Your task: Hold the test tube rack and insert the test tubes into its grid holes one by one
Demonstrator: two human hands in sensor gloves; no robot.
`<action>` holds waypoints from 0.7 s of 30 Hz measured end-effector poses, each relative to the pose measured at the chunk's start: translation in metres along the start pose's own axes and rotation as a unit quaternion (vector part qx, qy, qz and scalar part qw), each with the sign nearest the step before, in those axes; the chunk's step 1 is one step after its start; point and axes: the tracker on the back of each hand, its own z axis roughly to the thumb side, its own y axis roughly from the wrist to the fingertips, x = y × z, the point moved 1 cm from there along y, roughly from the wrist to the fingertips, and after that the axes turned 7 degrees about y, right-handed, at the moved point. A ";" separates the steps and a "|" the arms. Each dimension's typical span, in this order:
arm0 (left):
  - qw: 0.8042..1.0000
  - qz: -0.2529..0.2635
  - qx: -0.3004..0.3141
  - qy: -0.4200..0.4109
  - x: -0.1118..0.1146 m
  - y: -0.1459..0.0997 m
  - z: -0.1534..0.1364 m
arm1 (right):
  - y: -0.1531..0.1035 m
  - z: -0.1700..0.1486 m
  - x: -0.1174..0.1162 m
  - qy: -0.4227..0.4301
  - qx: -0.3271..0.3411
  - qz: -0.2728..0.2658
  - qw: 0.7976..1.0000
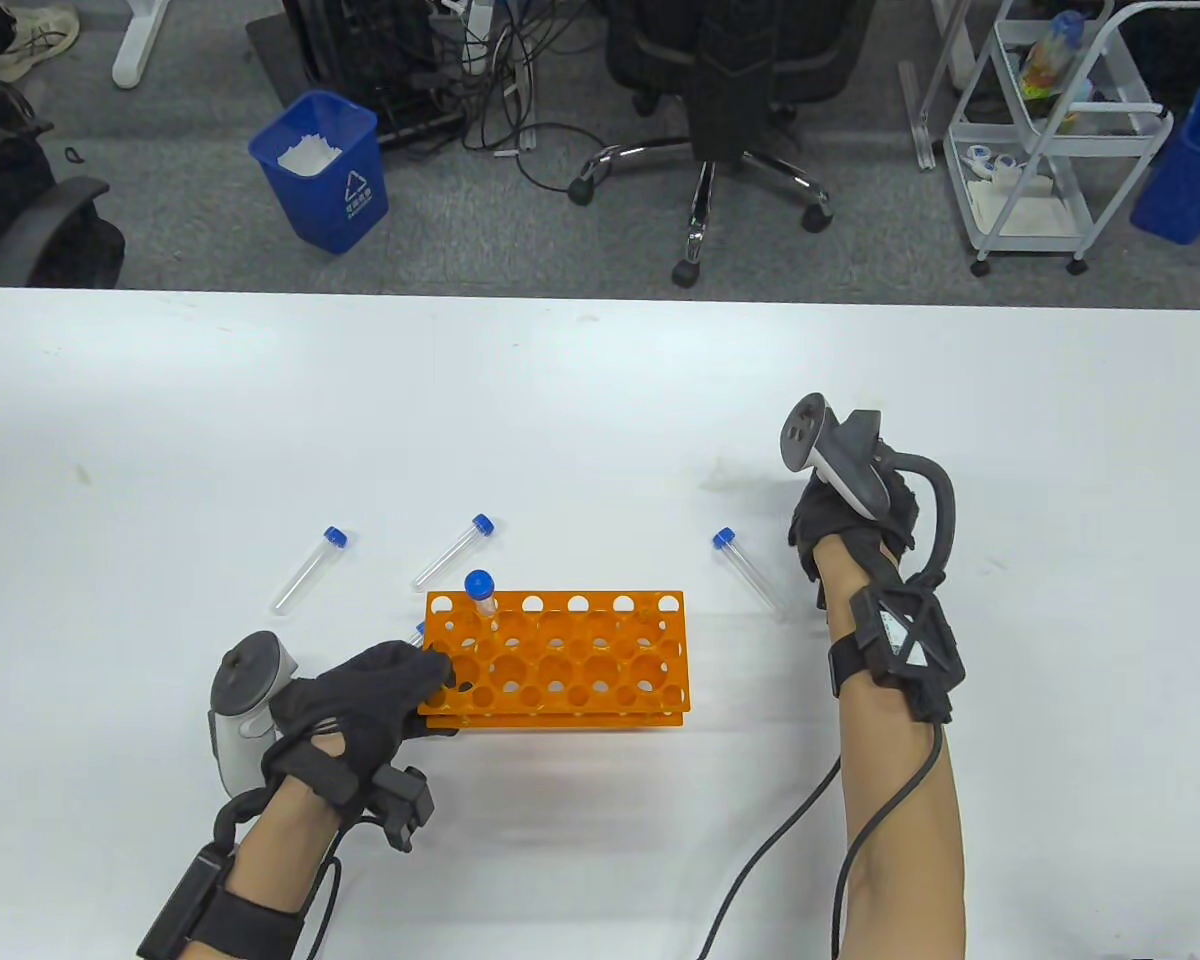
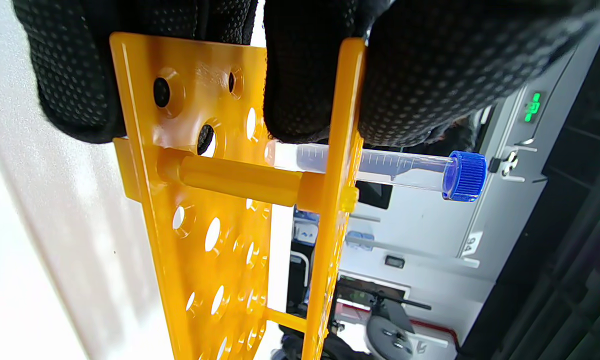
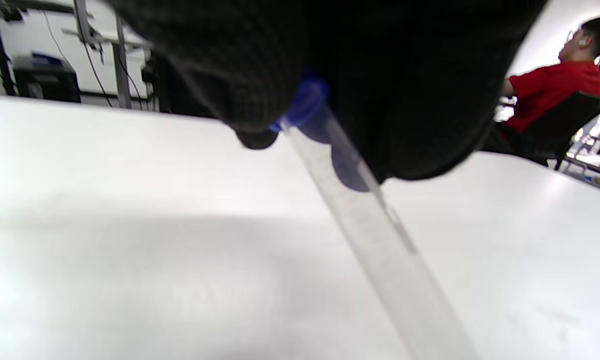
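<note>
An orange test tube rack (image 1: 560, 660) stands on the white table (image 1: 600, 400). My left hand (image 1: 385, 695) grips its left end; in the left wrist view my fingers (image 2: 310, 75) clamp the rack's plates (image 2: 205, 240). One blue-capped tube (image 1: 480, 592) stands in a back-left hole and also shows in the left wrist view (image 2: 405, 167). My right hand (image 1: 845, 525) is right of the rack. In the right wrist view my right hand (image 3: 305, 125) pinches the blue cap of a clear tube (image 3: 380, 240) just above the table; the table view hides that tube.
Loose blue-capped tubes lie on the table: one left of the rack (image 1: 308, 570), one behind it (image 1: 453, 552), one between the rack and my right hand (image 1: 745, 572). Another blue cap (image 1: 420, 630) peeks out by my left fingers. Cables trail from both forearms.
</note>
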 end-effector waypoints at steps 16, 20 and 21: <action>1.000 -0.010 0.000 -0.010 0.001 0.001 -0.002 | -0.134 0.024 0.138 0.106 0.191 -0.258 0.941; 1.000 -0.013 -0.002 -0.009 0.003 0.002 -0.003 | -0.169 0.035 0.152 0.127 0.242 -0.279 0.921; 1.000 -0.014 -0.002 -0.009 0.003 0.002 -0.003 | -0.179 0.039 0.155 0.135 0.259 -0.282 0.914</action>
